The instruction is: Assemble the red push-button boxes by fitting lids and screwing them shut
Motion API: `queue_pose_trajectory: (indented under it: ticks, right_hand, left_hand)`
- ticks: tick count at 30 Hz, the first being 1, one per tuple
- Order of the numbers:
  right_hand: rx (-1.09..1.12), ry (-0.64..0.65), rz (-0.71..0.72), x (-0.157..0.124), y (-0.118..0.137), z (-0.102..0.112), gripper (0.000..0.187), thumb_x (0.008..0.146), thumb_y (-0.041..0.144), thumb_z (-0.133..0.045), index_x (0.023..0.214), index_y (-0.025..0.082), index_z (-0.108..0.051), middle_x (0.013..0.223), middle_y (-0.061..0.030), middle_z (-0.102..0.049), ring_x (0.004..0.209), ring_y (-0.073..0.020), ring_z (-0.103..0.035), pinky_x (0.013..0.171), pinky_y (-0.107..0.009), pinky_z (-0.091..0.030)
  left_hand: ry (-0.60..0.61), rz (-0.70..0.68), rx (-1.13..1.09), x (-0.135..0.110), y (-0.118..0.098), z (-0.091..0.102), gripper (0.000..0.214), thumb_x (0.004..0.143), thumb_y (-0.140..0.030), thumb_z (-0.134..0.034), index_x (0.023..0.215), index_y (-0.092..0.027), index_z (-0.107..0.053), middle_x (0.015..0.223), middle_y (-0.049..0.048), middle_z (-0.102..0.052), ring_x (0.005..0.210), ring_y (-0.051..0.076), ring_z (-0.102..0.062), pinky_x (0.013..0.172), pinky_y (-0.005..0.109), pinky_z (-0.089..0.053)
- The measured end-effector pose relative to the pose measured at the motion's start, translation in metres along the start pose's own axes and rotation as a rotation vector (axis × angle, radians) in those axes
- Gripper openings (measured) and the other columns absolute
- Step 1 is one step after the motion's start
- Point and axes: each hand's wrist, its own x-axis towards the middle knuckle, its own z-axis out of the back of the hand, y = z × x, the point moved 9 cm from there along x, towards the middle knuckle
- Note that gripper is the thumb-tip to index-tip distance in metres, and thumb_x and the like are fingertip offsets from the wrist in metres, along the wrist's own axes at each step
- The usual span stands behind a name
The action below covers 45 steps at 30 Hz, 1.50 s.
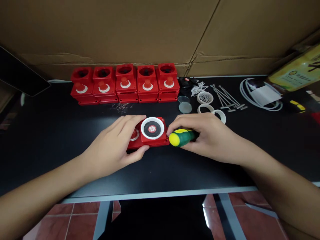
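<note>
A red push-button box lies on the black table, with a white ring around a dark round disc that bears a red-and-white emblem. My left hand grips its left end between thumb and fingers, partly covering a red button. At the box's right end, my right hand is closed around a screwdriver with a green and yellow handle. The handle's yellow end faces up toward me. Hand and handle hide most of the shaft, so I cannot tell whether the tip sits in a screw.
Several similar red boxes stand in a row against the cardboard. Right of them lie glass discs, white rings, a ring of screws, metal T-shaped rods and a coiled white cable. A yellow-labelled bottle is far right.
</note>
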Motion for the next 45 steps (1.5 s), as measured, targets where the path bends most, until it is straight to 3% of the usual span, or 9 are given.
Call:
queue_pose_trajectory:
  ticks: [7, 14, 19, 28, 37, 45]
  right_hand:
    - [-0.028, 0.011, 0.037, -0.002, 0.005, 0.003, 0.013, 0.1, 0.015, -0.076, 0.105, 0.026, -0.082, 0.102, -0.0042, -0.084, 0.086, -0.0218, -0.078, 0.076, -0.033, -0.058]
    - [-0.009, -0.016, -0.011, -0.003, 0.002, 0.004, 0.022, 0.091, 0.012, -0.077, 0.106, 0.027, -0.081, 0.105, -0.0032, -0.083, 0.087, -0.023, -0.077, 0.077, -0.035, -0.056]
    - [0.004, -0.015, -0.023, -0.003, 0.001, 0.003, 0.02, 0.09, 0.012, -0.076, 0.104, 0.026, -0.078, 0.104, -0.0025, -0.081, 0.087, -0.0212, -0.075, 0.077, -0.034, -0.055]
    - [0.08, -0.047, -0.057, -0.004, 0.005, 0.005, 0.021, 0.084, 0.008, -0.074, 0.097, 0.025, -0.074, 0.093, 0.0016, -0.074, 0.076, -0.0165, -0.066, 0.069, -0.031, -0.048]
    - [0.095, -0.076, -0.08, -0.003, 0.004, 0.005, 0.015, 0.092, 0.011, -0.074, 0.1, 0.023, -0.079, 0.098, 0.0005, -0.077, 0.084, -0.016, -0.07, 0.073, -0.029, -0.051]
    - [0.085, -0.11, -0.085, -0.004, 0.003, 0.005, 0.013, 0.092, 0.013, -0.077, 0.1, 0.022, -0.073, 0.087, 0.0058, -0.072, 0.071, -0.0111, -0.06, 0.067, -0.027, -0.046]
  left_hand:
    - [-0.001, -0.011, 0.008, 0.0, -0.001, 0.001, 0.06, 0.112, -0.043, -0.066, 0.162, -0.013, -0.052, 0.154, 0.0228, -0.073, 0.136, 0.04, -0.076, 0.111, 0.053, -0.067]
    - [-0.012, -0.016, -0.013, -0.001, 0.0, 0.001, 0.068, 0.104, -0.038, -0.076, 0.163, -0.016, -0.051, 0.156, 0.02, -0.072, 0.138, 0.039, -0.076, 0.115, 0.052, -0.067]
    - [0.0, 0.03, -0.145, 0.002, 0.011, -0.006, 0.079, 0.1, -0.053, -0.085, 0.163, -0.019, -0.052, 0.157, 0.0169, -0.073, 0.135, 0.036, -0.078, 0.117, 0.049, -0.066]
    - [-0.097, 0.143, -0.375, -0.002, 0.026, -0.005, 0.072, 0.092, -0.051, -0.092, 0.151, -0.026, -0.058, 0.14, 0.0091, -0.081, 0.121, 0.029, -0.083, 0.105, 0.039, -0.069]
    - [-0.123, 0.126, -0.386, 0.004, 0.022, 0.001, 0.068, 0.091, -0.049, -0.093, 0.143, -0.024, -0.057, 0.132, 0.0079, -0.082, 0.112, 0.027, -0.084, 0.096, 0.035, -0.069]
    - [-0.113, 0.134, -0.356, 0.001, 0.02, 0.001, 0.065, 0.089, -0.046, -0.092, 0.14, -0.024, -0.058, 0.129, 0.0062, -0.08, 0.108, 0.025, -0.083, 0.094, 0.034, -0.067]
